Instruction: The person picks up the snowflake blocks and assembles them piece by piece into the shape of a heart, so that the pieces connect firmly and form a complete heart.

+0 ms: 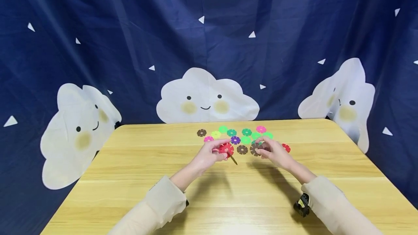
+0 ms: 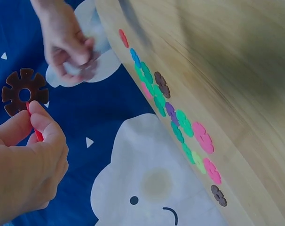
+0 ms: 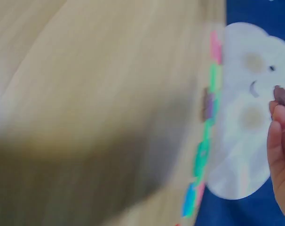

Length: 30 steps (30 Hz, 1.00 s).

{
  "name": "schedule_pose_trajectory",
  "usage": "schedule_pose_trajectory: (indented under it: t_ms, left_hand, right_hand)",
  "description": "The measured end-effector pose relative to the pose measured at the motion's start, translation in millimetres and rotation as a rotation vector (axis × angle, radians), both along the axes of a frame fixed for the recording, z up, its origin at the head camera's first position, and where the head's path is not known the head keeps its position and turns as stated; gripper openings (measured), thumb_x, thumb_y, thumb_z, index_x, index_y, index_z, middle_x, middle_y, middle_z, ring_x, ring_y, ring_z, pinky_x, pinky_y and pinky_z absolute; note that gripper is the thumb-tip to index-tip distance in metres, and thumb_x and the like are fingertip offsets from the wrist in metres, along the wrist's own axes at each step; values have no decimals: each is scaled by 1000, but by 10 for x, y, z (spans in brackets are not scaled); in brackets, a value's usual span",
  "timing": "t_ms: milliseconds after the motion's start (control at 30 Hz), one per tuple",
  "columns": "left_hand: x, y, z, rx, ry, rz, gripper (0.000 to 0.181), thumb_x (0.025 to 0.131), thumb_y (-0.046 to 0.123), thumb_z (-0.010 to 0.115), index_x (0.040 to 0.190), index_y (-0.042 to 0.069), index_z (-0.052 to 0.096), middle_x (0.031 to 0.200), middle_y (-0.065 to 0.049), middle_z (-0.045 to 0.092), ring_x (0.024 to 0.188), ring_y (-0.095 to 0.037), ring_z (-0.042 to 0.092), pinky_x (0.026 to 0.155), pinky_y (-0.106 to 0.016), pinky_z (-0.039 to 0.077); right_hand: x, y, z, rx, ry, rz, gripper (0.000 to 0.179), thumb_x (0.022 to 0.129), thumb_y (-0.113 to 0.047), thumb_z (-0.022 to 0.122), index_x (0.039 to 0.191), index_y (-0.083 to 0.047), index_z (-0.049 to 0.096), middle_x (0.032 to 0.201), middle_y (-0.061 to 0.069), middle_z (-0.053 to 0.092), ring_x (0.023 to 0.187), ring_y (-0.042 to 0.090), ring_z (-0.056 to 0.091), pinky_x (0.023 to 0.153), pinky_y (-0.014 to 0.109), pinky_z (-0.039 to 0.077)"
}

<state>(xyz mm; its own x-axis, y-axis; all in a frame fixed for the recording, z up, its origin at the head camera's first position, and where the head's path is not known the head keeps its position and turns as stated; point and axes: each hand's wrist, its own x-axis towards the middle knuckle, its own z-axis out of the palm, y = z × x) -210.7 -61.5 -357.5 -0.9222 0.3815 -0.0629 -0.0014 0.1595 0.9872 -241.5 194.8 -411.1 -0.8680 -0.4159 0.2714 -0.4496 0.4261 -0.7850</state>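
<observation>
My left hand (image 1: 209, 153) pinches a red notched building disc (image 1: 226, 148) above the table. A brown disc (image 1: 233, 159) is slotted into it at an angle, edge-on from the head; the left wrist view shows this brown disc (image 2: 13, 92) nearly face-on and the red one as a thin edge. To the right, apart from that pair, my right hand (image 1: 275, 152) grips another brown disc (image 1: 255, 149) between thumb and fingers. In the right wrist view only part of the right hand (image 3: 281, 150) and the brown disc's tip (image 3: 281, 95) show.
Behind the hands, several loose discs lie flat near the table's far edge, among them a purple disc (image 1: 235, 140), a brown disc (image 1: 242, 149) and a pink disc (image 1: 261, 129). A red disc (image 1: 286, 148) lies right of them. A dark blue curtain (image 1: 209, 39) hangs behind the wooden table (image 1: 130, 177).
</observation>
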Motion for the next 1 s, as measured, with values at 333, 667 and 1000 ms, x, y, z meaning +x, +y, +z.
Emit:
schedule_pose_trajectory:
  t_ms: [333,667,1000]
  left_hand:
    - [28,50,26,18,-28,40,47,81,-9,57,125,1,46,95,-11,52,79,-14,57,78,-28,51]
    - [43,72,19,-31,0,6,40,85,-3,57,124,3,53,95,-9,55,76,-13,55,75,-29,51]
    - [48,58,23,-39,-14,-2,40,86,-2,56,126,4,53,90,-8,60,76,-13,56,76,-30,51]
  right_hand:
    - [234,-251,334,-137,105,54,28,85,6,56,112,9,50,72,14,61,64,4,60,62,29,54]
    - [289,-343,281,-161,290,101,26,80,13,58,106,8,55,73,17,65,64,3,61,59,24,53]
    - [319,-375,266,-133,428,69,29,74,15,63,102,6,59,75,16,67,61,12,63,57,18,51]
